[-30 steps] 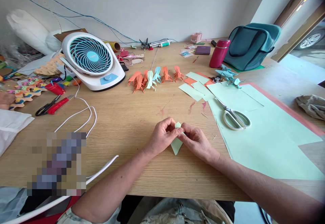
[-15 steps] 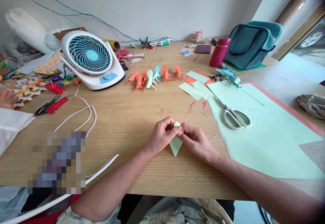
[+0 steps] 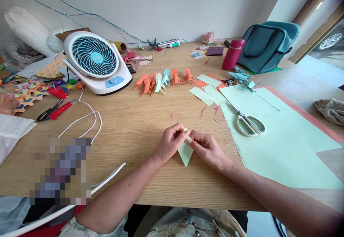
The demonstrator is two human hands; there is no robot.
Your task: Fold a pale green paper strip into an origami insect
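Note:
A small piece of pale green folded paper is pinched between my two hands above the wooden table, its pointed end toward me. My left hand grips its upper left edge with thumb and fingers. From the other side, my right hand pinches the upper right edge, thumb on top. The fingers hide part of the paper's upper end. Beyond my hands stands a row of folded paper figures in orange, pale green and blue, among them a pale green figure.
Scissors lie on large pale green sheets at right. A white fan stands back left, its cord looping forward. A pink bottle and teal bag stand back right. Another person's hand shows at far left.
The folded paper has shifted slightly between my fingers, and more of its lower surface shows. My right thumb has moved a little to the left on it.

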